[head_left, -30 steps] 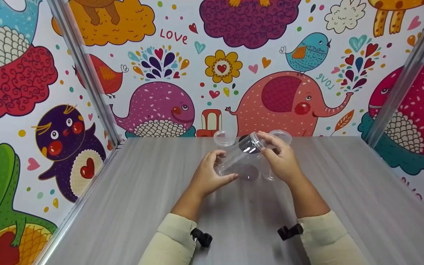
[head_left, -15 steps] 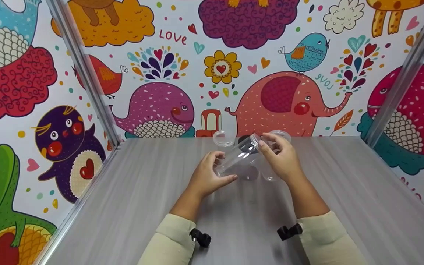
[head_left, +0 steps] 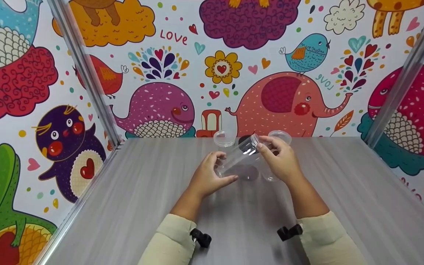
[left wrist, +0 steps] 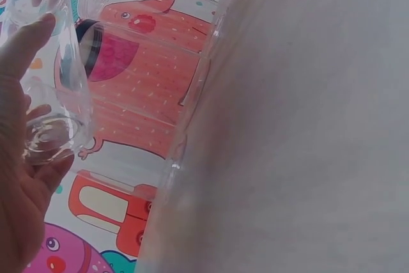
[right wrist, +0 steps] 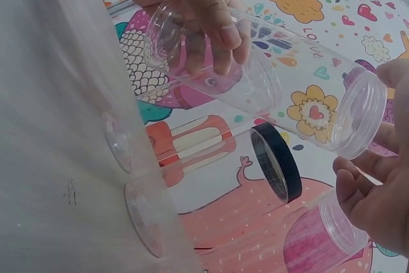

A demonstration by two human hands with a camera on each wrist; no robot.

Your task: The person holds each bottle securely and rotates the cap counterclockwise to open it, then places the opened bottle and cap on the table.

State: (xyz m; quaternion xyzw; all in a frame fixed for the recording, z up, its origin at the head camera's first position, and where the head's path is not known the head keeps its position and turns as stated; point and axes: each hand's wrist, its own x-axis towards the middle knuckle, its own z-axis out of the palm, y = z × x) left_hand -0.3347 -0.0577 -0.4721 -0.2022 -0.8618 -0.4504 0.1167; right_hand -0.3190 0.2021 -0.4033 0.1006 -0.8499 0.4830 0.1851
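A tall clear plastic jar (head_left: 236, 157) is held tilted above the table, its capped end raised toward the right. My left hand (head_left: 208, 175) grips it around the lower end, thumb along the near side and fingers behind. My right hand (head_left: 282, 158) holds the clear lid (right wrist: 362, 114) at the upper end between thumb and fingers. In the right wrist view the lid sits on the jar's mouth. Behind stand similar clear jars: one with a black lid (right wrist: 277, 163) in the middle, a left jar (head_left: 225, 139) and a right jar (head_left: 282, 136), both clear-topped and partly hidden.
The grey wood-grain table (head_left: 153, 206) reaches to a wall (head_left: 212, 44) printed with cartoon animals. Metal posts (head_left: 87, 73) frame its corners. The standing jars are close to the back edge. Black wrist mounts (head_left: 201, 237) stick out from both cuffs.
The right hand's fingers have shifted around the lid, with the fingertips drawing back and lower. The left hand and the jar stay nearly in place.
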